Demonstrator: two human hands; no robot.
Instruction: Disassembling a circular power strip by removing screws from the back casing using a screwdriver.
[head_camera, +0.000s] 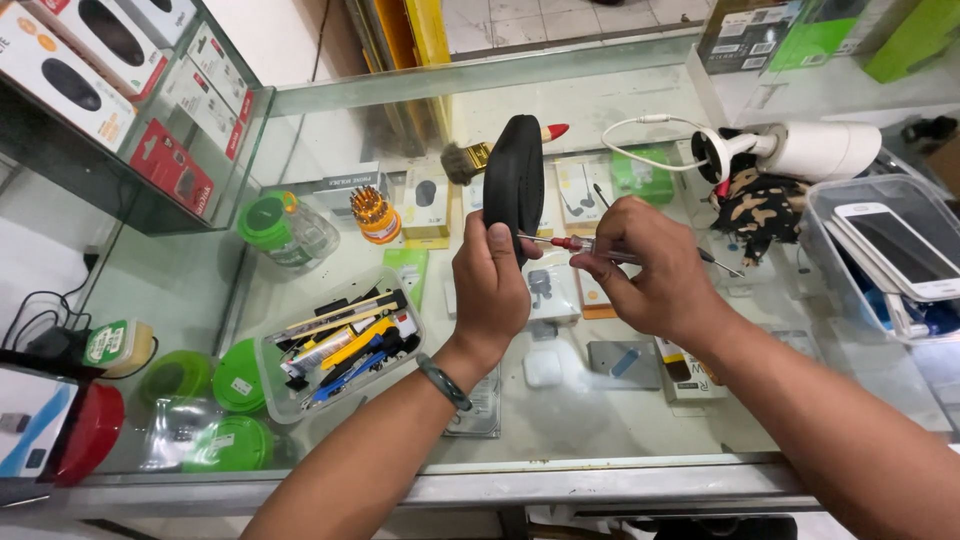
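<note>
Two hands: both mine, above the glass counter (560, 420).
Left hand (490, 285): I clamp the black oval case (513, 180), upright, long axis vertical.
Right hand (650, 270): I pinch the screwdriver (575, 243), pointing left at the case, tip touching it.

The left hand (490, 285) covers the lower end of the black oval device (514, 180), and the screwdriver (570, 243) tip is too fine to tell whether it touches it. The right hand (650, 268) hides most of the screwdriver's shaft. The clear tub of phones (880, 250) is cut off by the right edge, and the red lid (90, 430) and white box (25, 420) by the left.
</note>
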